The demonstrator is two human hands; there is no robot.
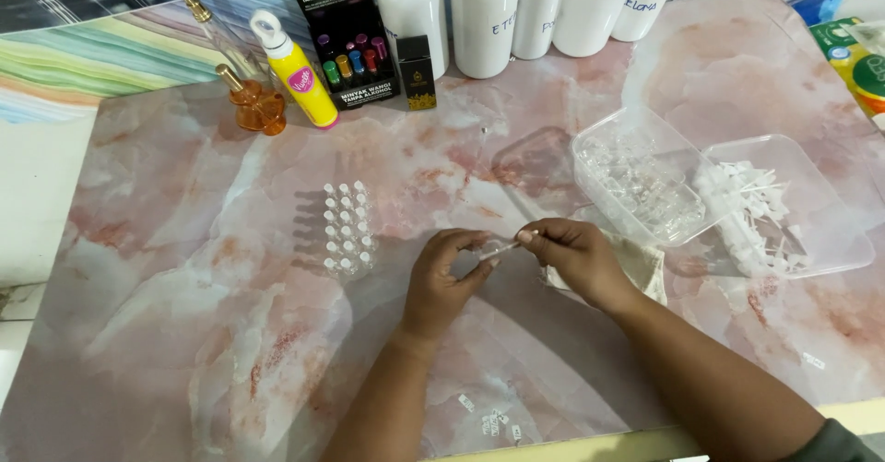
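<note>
My left hand pinches a small clear vial above the pink marble tabletop. My right hand holds a thin white spray-pump stem at the vial's mouth. The two hands meet at the table's middle. To their left stand several small capped clear vials in neat rows.
Right of my hands lie a clear tray of empty vials and a clear tray of white pump tops. At the back stand several white bottles, a black display card, a yellow bottle and an amber perfume bottle.
</note>
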